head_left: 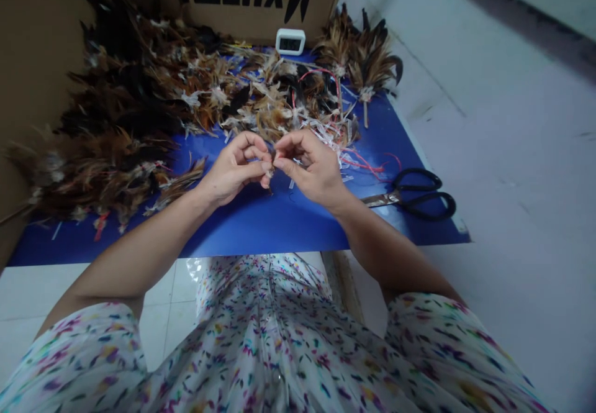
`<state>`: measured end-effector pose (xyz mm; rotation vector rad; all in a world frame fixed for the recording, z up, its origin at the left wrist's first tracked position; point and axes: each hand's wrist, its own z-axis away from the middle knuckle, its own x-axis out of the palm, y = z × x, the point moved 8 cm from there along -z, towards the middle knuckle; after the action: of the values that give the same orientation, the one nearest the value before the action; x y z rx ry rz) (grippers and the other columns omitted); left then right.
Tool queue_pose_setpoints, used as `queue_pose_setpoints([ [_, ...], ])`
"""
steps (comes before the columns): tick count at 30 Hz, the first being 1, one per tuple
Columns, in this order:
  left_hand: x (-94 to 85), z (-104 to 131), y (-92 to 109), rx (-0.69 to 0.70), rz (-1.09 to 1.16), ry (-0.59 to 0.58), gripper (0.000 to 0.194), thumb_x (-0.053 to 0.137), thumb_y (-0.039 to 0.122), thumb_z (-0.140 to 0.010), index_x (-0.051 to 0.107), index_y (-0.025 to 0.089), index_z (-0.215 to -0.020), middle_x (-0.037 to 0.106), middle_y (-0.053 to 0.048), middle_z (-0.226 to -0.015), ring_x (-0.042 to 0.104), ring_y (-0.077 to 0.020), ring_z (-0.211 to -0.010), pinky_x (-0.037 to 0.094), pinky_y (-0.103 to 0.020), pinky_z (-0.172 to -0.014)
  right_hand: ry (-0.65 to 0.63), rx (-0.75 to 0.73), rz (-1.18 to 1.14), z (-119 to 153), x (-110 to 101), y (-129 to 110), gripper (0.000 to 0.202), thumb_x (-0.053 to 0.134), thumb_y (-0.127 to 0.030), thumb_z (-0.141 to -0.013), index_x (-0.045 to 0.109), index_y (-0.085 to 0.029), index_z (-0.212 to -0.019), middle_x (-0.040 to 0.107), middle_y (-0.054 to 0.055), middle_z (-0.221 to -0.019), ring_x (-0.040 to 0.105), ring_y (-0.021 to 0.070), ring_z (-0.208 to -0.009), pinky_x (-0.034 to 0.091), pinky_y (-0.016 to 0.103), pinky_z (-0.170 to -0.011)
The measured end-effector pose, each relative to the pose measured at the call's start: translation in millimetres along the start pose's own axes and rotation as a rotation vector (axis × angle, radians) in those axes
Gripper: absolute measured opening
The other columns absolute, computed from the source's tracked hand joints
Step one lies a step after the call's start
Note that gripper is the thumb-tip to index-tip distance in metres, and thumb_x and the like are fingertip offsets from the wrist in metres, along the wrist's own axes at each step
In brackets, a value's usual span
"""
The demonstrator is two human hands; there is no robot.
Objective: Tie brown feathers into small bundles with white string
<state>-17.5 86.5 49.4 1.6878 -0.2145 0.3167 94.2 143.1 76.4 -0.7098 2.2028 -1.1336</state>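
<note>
Over the blue tabletop [274, 226], my left hand [235, 167] and my right hand [311, 166] meet fingertip to fingertip. Thumb and fingers of my left hand pinch a small brown-and-whitish feather piece [270, 174], its thin end pointing down. My right hand is closed in a pinch right beside it; what lies between those fingertips is too small to make out. Just beyond both hands is a loose heap of brown and black feathers [270, 105], mixed with white strips [321, 130] and red string [363, 163].
Black-handled scissors [421, 195] lie by my right forearm. Feather bundles [112, 158] are piled on the left, others [367, 59] at the back right. A small white digital clock [290, 41] stands before a cardboard box wall [251, 18]. The table's front edge is near my body.
</note>
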Motion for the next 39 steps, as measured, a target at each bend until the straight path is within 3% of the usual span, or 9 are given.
queue_pose_setpoints([
  [8,3.1,1.1,-3.1,-0.055,0.047,-0.049,0.046,0.086,0.022,-0.070,0.051,0.019,-0.099,0.070,0.006,-0.076,0.066,-0.0096,-0.053,0.056,-0.022,-0.054,0.018,-0.104,0.102,3.6,-1.8,-7.1,0.030,0.069,-0.050,-0.088,0.061,-0.024,-0.101,0.065,0.001,-0.086,0.064,0.0138,-0.079,0.057,0.030,-0.080],
  [16,8.9,4.4,-3.2,-0.129,0.055,-0.105,0.050,0.085,0.019,-0.069,0.049,0.019,-0.104,0.070,0.007,-0.076,0.066,-0.0099,-0.052,0.056,-0.022,-0.054,0.046,-0.356,0.153,5.5,-3.2,-21.7,0.023,0.075,-0.038,-0.086,0.064,-0.020,-0.095,0.066,-0.002,-0.082,0.065,0.0109,-0.074,0.056,0.027,-0.073],
  [25,12.3,5.4,-6.7,-0.170,0.019,-0.162,0.057,0.087,0.021,-0.067,0.048,0.019,-0.108,0.069,0.007,-0.073,0.066,-0.0102,-0.053,0.054,-0.022,-0.055,-0.101,-0.371,0.119,0.4,-0.8,-18.9,0.027,0.077,-0.042,-0.083,0.068,-0.018,-0.091,0.066,0.000,-0.083,0.062,0.0118,-0.075,0.052,0.027,-0.072],
  [30,12.6,4.6,-5.2,-0.157,-0.029,-0.191,0.058,0.088,0.025,-0.068,0.046,0.020,-0.108,0.069,0.006,-0.070,0.065,-0.0092,-0.051,0.053,-0.020,-0.053,-0.163,-0.423,0.162,-0.6,1.7,-21.5,0.021,0.072,-0.040,-0.088,0.071,-0.019,-0.087,0.067,0.000,-0.083,0.061,0.0129,-0.079,0.049,0.029,-0.076],
  [39,8.5,3.1,-5.5,-0.129,-0.098,-0.185,0.061,0.089,0.032,-0.067,0.046,0.019,-0.108,0.068,0.006,-0.068,0.064,-0.0096,-0.050,0.053,-0.020,-0.052,-0.250,-0.221,0.087,-3.3,7.0,-7.7,0.033,0.070,-0.048,-0.088,0.066,-0.016,-0.079,0.062,-0.001,-0.076,0.055,0.0106,-0.072,0.045,0.026,-0.071],
])
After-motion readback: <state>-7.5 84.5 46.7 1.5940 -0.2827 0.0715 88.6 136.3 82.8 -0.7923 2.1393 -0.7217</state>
